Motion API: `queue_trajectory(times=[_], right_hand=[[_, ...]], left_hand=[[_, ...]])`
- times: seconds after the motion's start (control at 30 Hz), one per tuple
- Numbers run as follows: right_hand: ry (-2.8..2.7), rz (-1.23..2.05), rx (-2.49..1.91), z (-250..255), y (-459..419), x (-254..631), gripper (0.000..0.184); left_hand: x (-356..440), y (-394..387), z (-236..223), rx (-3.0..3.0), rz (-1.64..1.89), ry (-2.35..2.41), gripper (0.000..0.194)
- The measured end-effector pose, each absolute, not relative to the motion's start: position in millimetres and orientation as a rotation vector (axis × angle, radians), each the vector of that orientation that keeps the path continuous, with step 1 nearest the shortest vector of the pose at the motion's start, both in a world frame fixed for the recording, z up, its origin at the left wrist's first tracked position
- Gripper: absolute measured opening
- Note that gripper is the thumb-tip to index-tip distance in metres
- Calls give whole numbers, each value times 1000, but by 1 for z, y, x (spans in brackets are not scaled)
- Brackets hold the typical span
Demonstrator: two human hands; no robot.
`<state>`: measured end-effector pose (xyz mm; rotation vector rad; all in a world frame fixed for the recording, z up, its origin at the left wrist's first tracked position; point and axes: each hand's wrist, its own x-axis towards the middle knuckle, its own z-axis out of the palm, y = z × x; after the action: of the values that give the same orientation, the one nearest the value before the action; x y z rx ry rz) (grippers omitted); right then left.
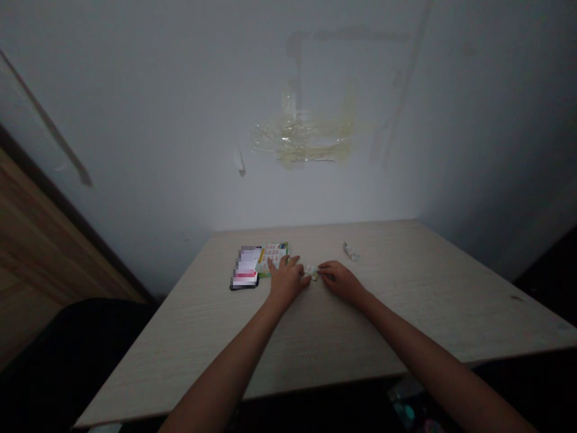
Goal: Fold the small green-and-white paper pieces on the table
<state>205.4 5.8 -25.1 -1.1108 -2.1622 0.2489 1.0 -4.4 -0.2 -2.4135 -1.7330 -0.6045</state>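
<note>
A small pale green and white piece [310,270] lies between my two hands, low over the table; its exact kind is too small to make out. My left hand [285,279] has its thumb and a finger closed on the piece's left side. Its other fingers are bent over the right part of a printed leaflet [271,253] with rows of small pictures. At the piece's right edge, my right hand [341,281] has its thumb and fingertips pinched together. A phone [246,269] with a lit, partly pixelated screen lies at the leaflet's left, touching or under its edge.
A crumpled clear wrapper [350,251] lies beyond my right hand. The light wooden table [202,337] meets a wall [171,120] with strips of clear tape [306,141]. A dark chair-like shape [81,355] stands at left, and colourful items [408,412] show below the front edge.
</note>
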Motion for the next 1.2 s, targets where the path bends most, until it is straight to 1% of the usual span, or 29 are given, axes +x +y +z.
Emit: queue_trajectory(times=[0.17,0.37,0.53,0.7,0.97,1.2], right_hand=[[-2155,270,-1104,-27,8,207,27],[-2150,278,-1108,-26,8,207,25],[-2146,266,-1091,-27,9,209,23],[-2134,160,-1148,-29,12,211,21],[-2127,55,-1291,-27,15,203,7],[-2140,64,-1355,-24,13,202,10]], left_hand=[[7,-10,0,-2390,-590,-1725,33],[6,-11,-6,-2392,-633,-1706,38],[4,-10,-10,-2471,-670,-1716,35],[2,-8,-12,-2513,-708,-1730,32],[1,-6,-14,-2514,-753,-1778,33],[-1,-5,-13,-2516,-768,-1813,30]])
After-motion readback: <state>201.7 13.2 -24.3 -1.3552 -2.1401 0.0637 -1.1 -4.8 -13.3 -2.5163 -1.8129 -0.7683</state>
